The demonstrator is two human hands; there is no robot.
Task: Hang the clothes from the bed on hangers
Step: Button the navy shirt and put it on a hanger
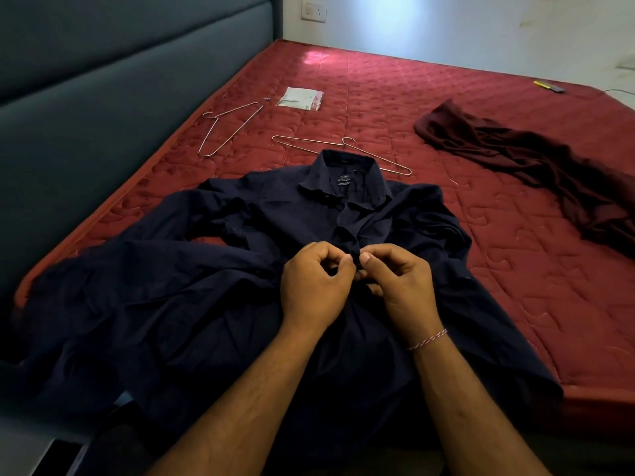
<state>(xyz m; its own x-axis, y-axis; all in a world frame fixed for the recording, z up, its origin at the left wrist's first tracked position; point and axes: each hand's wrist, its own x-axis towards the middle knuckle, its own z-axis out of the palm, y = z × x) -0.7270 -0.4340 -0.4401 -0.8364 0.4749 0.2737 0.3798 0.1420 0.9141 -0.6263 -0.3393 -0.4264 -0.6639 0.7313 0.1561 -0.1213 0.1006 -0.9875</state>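
Note:
A dark navy shirt (192, 304) lies spread on the red mattress (481, 139), collar pointing away from me. My left hand (314, 286) and my right hand (400, 280) meet at the shirt's front placket, and each pinches the fabric edge between thumb and fingers. One wire hanger (230, 127) lies at the far left. Another wire hanger (343, 149) lies just beyond the collar, partly under it. A maroon garment (536, 166) lies crumpled at the right.
A grey padded headboard (103, 97) runs along the left side. A small plastic packet (300, 97) lies past the hangers. A yellow and grey object (549, 86) rests near the far right edge. A wall socket (313, 10) is on the back wall.

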